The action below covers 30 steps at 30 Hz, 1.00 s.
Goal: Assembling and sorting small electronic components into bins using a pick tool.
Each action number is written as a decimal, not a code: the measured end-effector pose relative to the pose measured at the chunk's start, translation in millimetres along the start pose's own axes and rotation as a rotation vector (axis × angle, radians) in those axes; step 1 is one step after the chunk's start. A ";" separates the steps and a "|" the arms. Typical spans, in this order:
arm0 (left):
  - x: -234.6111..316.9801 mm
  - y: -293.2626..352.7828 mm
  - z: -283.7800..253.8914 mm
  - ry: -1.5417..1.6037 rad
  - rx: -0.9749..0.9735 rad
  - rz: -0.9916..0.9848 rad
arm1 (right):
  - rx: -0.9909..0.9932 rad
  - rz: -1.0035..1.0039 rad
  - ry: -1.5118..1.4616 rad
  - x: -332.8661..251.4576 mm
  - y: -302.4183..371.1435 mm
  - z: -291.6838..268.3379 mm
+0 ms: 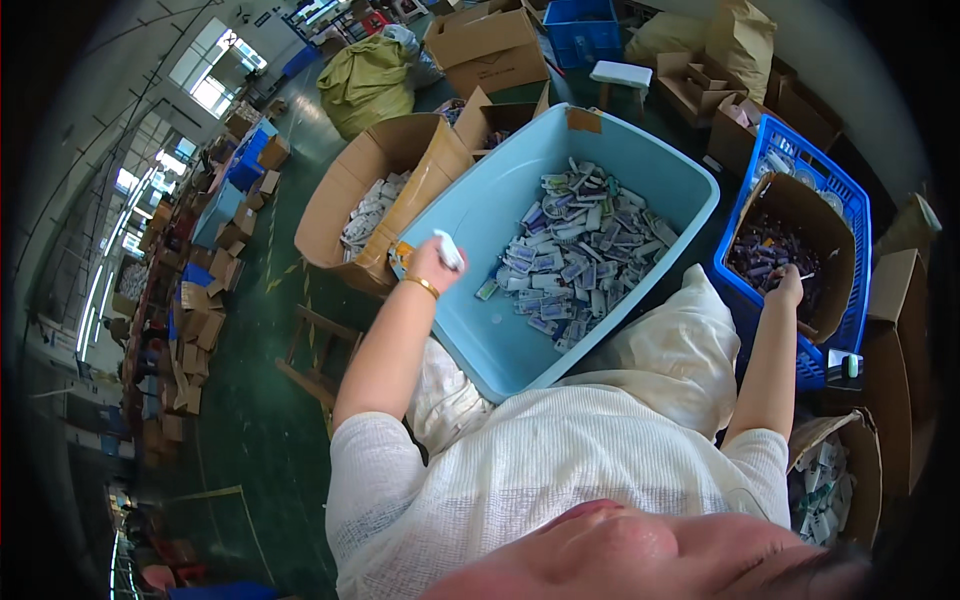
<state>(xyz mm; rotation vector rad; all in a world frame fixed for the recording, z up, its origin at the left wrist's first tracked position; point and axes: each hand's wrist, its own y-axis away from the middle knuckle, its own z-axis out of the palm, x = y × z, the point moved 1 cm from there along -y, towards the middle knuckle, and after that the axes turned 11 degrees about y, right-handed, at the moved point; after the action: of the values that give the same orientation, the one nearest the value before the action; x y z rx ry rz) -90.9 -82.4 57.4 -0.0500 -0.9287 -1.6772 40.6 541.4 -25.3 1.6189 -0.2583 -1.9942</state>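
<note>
My left hand (pixel 430 268), a gold bangle at its wrist, is closed around a small white plastic piece (pixel 448 250) above the left rim of a light blue tub (pixel 455 340). Inside the tub lies a heap of small white and purple plastic pieces (pixel 585 250). Out to the right, my right hand (pixel 787 286) reaches into a cardboard box (pixel 835 240) of small dark purple and brown parts (pixel 765 245). Its fingers look pinched together, with a thin pale sliver by them too small to name. That box sits in a blue plastic crate (pixel 862 225).
Left of the tub stands a cardboard box (pixel 330 215) holding white pieces, beside a wooden stool (pixel 318 350). At lower right another carton (pixel 865 470) holds white and green pieces. Behind are a yellow-green sack (pixel 365 85), a large carton (pixel 490 60) and a white-topped stool (pixel 620 74).
</note>
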 end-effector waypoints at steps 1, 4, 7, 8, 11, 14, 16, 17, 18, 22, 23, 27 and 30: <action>38.9 -14.2 -0.6 -0.022 -0.114 0.165 | -0.030 0.053 -0.108 11.9 -3.2 -0.5; 93.1 -3.7 37.3 0.128 0.093 0.601 | -0.176 0.058 -0.099 33.0 16.2 -12.8; 78.2 -9.2 18.9 -0.105 0.096 0.666 | -0.276 -0.053 0.055 50.6 32.8 -13.0; 54.4 -11.2 3.2 -0.223 0.066 0.599 | -0.277 -0.086 0.101 50.3 51.9 -8.0; -45.4 16.9 -29.0 -0.638 -0.102 0.361 | -0.303 -0.206 0.201 49.7 73.6 -9.7; -113.8 57.3 -61.8 -0.982 -0.473 0.287 | -0.335 -0.270 0.212 28.9 118.1 7.2; -127.9 93.6 -51.8 -1.187 -0.762 0.535 | -0.428 -0.330 0.211 13.8 137.6 9.8; -124.6 127.1 -27.2 -1.319 -0.878 0.721 | -0.481 -0.342 0.224 11.5 141.7 10.3; -115.8 150.4 -11.4 -1.242 -0.971 0.779 | -0.567 -0.333 0.224 8.3 160.3 17.4; -56.4 249.3 43.0 -0.782 -1.220 0.890 | -0.902 -0.245 0.462 24.9 248.6 43.0; -46.6 273.6 54.0 -0.557 -1.302 0.826 | -1.018 -0.179 0.503 34.9 265.5 42.5; -36.5 358.8 88.5 0.150 -1.627 0.631 | -1.392 0.268 0.574 100.4 290.8 28.8; -36.5 388.2 92.6 0.182 -1.591 0.375 | -1.591 0.220 1.039 113.9 303.4 25.2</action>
<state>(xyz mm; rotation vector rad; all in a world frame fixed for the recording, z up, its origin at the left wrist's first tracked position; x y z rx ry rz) 208.0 -8.2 313.8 -1.0276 0.6880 -1.6101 92.4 225.2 29.7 1.0772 1.1561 -0.4480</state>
